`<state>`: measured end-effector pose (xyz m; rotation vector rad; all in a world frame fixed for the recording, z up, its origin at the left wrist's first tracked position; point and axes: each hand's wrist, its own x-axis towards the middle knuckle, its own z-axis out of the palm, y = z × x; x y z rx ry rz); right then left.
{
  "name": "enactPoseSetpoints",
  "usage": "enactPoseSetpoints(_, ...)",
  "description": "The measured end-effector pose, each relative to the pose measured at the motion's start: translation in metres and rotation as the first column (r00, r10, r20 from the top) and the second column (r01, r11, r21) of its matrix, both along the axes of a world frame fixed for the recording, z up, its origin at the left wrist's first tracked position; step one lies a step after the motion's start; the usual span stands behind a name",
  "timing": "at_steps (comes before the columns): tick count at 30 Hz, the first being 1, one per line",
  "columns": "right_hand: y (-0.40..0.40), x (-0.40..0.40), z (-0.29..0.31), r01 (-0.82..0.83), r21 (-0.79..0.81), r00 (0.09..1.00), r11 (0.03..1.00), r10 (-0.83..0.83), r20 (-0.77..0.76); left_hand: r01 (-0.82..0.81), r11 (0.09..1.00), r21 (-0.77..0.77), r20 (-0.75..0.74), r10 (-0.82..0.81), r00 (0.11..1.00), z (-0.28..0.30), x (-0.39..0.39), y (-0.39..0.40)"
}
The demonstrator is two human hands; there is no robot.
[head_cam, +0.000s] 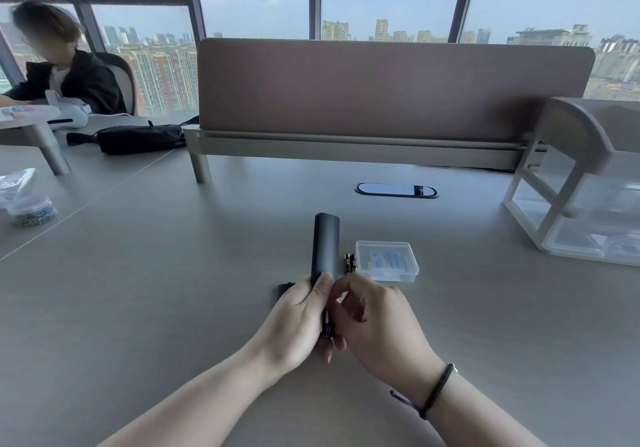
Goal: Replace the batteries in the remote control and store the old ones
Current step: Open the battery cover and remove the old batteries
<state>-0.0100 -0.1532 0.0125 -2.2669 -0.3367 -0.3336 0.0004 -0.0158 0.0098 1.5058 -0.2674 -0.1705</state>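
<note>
A long black remote control (325, 245) stands out over the grey desk, its near end wrapped in my left hand (298, 322). My right hand (374, 322) presses its fingers against that same near end, where a dark battery (327, 325) shows between both hands. A small black piece, likely the battery cover (284, 290), lies on the desk just left of my left hand. Two black-and-gold batteries (349, 263) lie beside a shut clear plastic box (386, 261) to the right of the remote.
A brown desk divider (381, 89) stands at the back, with an oval cable port (396, 190) before it. A clear drawer unit (581, 204) sits at the right. A jar of small clips (33, 209) and a black pouch (138, 138) are at the left, near a seated person (65, 65).
</note>
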Motion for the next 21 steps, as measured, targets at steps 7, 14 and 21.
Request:
enactPoseSetpoints(7, 0.000, 0.001, 0.002, -0.007, 0.060, 0.998, 0.998, 0.012, -0.069, -0.017, 0.999, 0.039, -0.013, 0.017, 1.000, 0.001, -0.002, -0.003)
enactPoseSetpoints(14, 0.007, -0.014, -0.001, -0.119, -0.038, 0.992, 0.992, 0.118, -0.034, -0.176, 0.983, 0.056, -0.082, 0.180, 0.980, -0.002, 0.009, 0.006)
enactPoseSetpoints(21, 0.004, -0.010, 0.004, -0.115, 0.054, 0.993, 0.992, 0.116, -0.010, -0.176, 0.976, -0.126, -0.269, 0.137, 0.953, 0.010, 0.008, 0.003)
